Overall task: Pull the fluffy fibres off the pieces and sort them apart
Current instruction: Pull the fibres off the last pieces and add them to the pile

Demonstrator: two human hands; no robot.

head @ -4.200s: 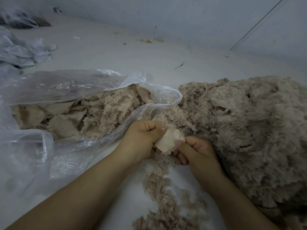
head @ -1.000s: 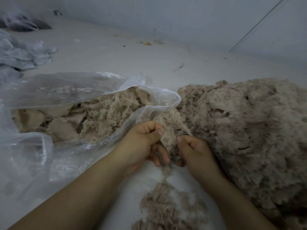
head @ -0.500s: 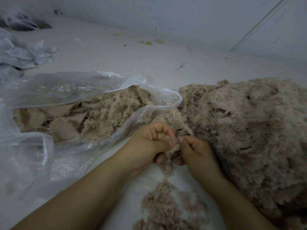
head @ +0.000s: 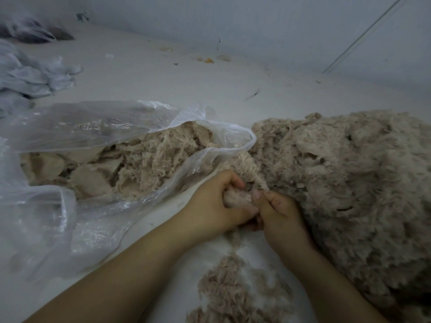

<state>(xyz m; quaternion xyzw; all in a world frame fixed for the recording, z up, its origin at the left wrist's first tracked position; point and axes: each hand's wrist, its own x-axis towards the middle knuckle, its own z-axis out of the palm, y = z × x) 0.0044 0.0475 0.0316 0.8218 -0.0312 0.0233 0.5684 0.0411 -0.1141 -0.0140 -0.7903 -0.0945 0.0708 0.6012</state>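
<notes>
I see both hands meeting low in the middle of the view, over a pale floor (head: 163, 73). The left hand (head: 217, 206) curls its fingers round a small fluffy piece (head: 238, 198), and the right hand (head: 277, 213) pinches the same piece from the other side with thumb and forefinger. I cannot make out how much of the piece is backing and how much is fibre, since the fingers cover most of it. Just beyond the knuckles a tuft from the big heap of fluffy fibres (head: 349, 183) touches the hands; the heap fills the right side and is cut off by the frame edge. To the left lies a clear plastic bag (head: 93, 127), its mouth open toward the hands, with beige pieces (head: 140, 164) inside, partly blurred behind the film. Loose fibres (head: 233, 287) lie scattered between my forearms, running out of view at the bottom. Crumpled pale bags (head: 30, 78) sit far left, too dim to read
</notes>
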